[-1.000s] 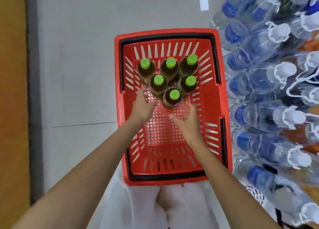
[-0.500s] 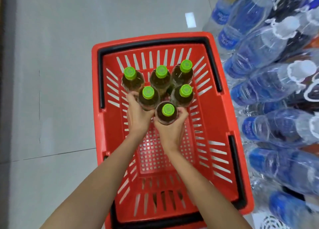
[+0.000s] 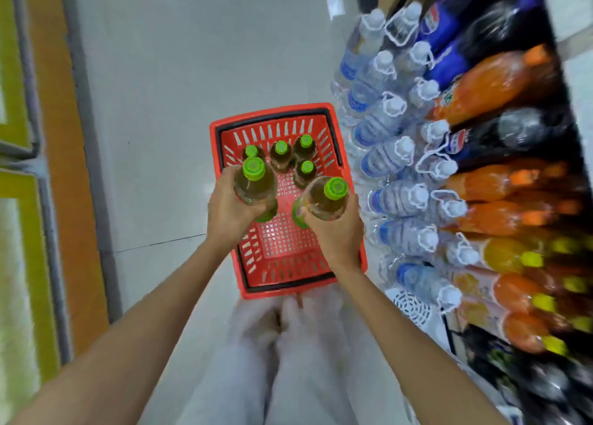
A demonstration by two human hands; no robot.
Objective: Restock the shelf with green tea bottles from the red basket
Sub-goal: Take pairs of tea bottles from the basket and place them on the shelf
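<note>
A red basket (image 3: pixel 340 165) stands on the pale floor in front of my legs. Several green tea bottles (image 3: pixel 281 156) with lime-green caps stand upright in its far half. My left hand (image 3: pixel 226 209) grips one green tea bottle (image 3: pixel 255 184) lifted above the basket's left side. My right hand (image 3: pixel 337 229) grips a second green tea bottle (image 3: pixel 324 197), tilted to the right, above the basket's right side.
A shelf on the right holds rows of water bottles (image 3: pixel 390 158) with white caps, and beyond them orange soda bottles (image 3: pixel 494 84) and dark cola bottles (image 3: pixel 513 129). An orange and yellow-green fixture (image 3: pixel 48 136) runs along the left. Pale tiled floor (image 3: pixel 192 72) lies beyond the basket.
Both hands closed on a bottle each and lifted them up out of the basket. My view pulled back and up, showing more of the shelf.
</note>
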